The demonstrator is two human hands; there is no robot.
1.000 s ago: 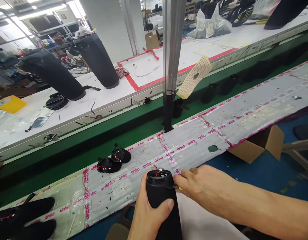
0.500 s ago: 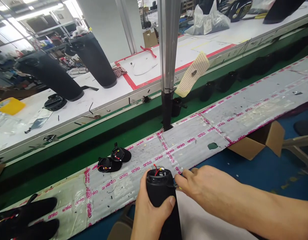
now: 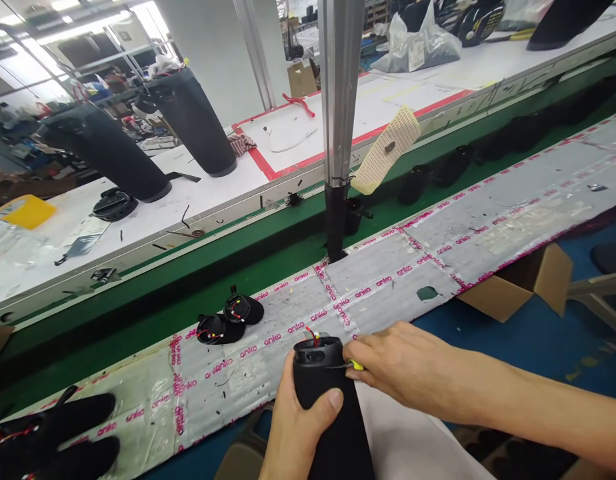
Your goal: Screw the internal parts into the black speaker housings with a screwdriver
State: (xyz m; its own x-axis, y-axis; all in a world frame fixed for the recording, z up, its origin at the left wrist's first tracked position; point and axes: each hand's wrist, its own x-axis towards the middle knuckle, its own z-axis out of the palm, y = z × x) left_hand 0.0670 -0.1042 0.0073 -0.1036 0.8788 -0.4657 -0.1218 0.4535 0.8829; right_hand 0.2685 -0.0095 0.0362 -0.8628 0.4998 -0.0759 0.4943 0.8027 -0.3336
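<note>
A black fabric-covered cylinder [image 3: 328,413] stands near my lap, its open top ringed in black plastic, with red and black wires sticking out. My left hand [image 3: 305,420] is wrapped round its left side, the thumb across the front. At the right of the rim, my right hand [image 3: 378,353] is closed on a small yellow-handled tool [image 3: 355,365], whose thin dark tip touches the cylinder just below the ring. Most of the handle is hidden by my fingers.
Two short black units [image 3: 243,309] [image 3: 213,329] with wires sit on the wrapped ledge [image 3: 288,343]. More black cylinders [image 3: 83,420] lie at lower left. A metal post [image 3: 338,120] rises ahead. Beyond the green belt [image 3: 178,267], a white bench [image 3: 223,193] holds two tall cylinders.
My right hand has moved slightly up and left, bringing the tool against the cylinder below its ring. The cylinder has turned, so holes in the ring now show.
</note>
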